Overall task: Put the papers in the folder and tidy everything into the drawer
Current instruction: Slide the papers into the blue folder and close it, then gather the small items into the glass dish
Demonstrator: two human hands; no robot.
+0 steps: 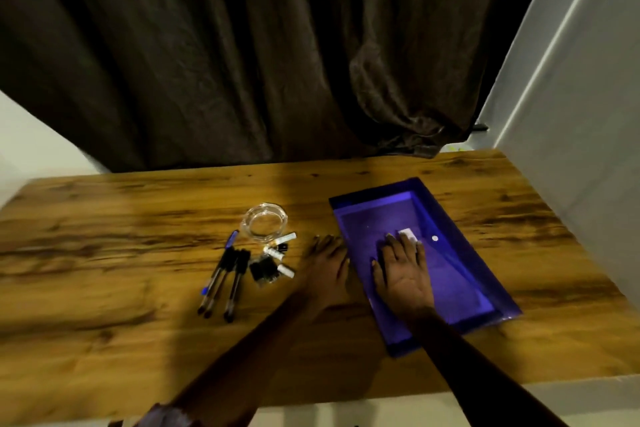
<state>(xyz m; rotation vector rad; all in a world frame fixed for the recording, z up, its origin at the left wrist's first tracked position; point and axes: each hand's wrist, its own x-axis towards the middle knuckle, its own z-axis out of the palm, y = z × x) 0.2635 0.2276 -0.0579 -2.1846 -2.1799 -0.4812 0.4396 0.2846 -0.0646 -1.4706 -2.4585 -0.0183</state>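
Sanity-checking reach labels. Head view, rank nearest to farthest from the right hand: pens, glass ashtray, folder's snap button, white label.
1. white label, on the folder, just ahead of the right hand.
2. snap button, on the folder, farther right.
3. glass ashtray, off the folder, left.
4. pens, farthest left.

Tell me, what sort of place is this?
Probably a desk or study corner in a home: a wooden table set against a dark curtain, with pens and a blue folder on it.
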